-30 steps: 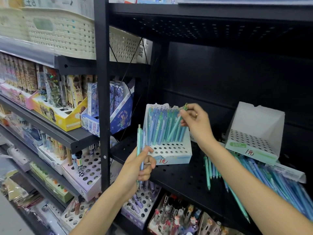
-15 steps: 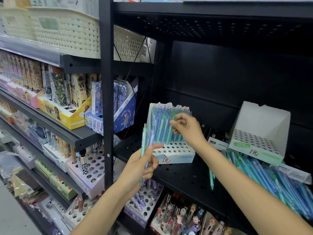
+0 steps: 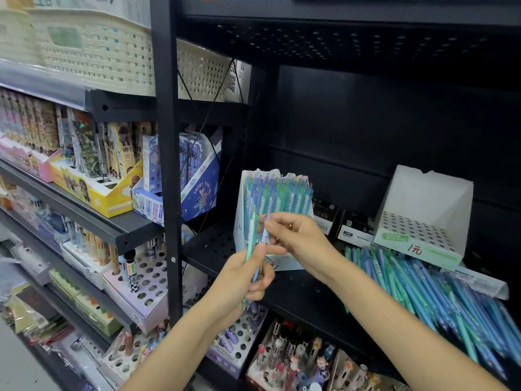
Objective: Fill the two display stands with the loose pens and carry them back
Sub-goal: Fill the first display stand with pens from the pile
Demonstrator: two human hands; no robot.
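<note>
A white display stand (image 3: 245, 221) on the black perforated shelf (image 3: 296, 294) holds several blue and teal pens upright. A second white stand (image 3: 423, 210), with no pens in its holes, sits to the right. Loose blue and teal pens (image 3: 439, 289) lie in a heap below it. My left hand (image 3: 242, 277) grips a few pens (image 3: 251, 235) upright in front of the filled stand. My right hand (image 3: 296, 238) pinches the top of one pale blue pen (image 3: 265, 234) in that bunch.
A black upright post (image 3: 166, 165) divides the shelving. Left shelves carry boxed pens, a yellow box (image 3: 95, 190) and a blue box (image 3: 197, 190). Cream baskets (image 3: 98, 52) sit above. Small black boxes (image 3: 352, 230) stand behind the loose pens. Lower shelves hold perforated pen stands (image 3: 141, 283).
My right hand left the pens in the filled stand and came down to the bunch in my left hand, where it now pinches one pen. My left hand rose slightly.
</note>
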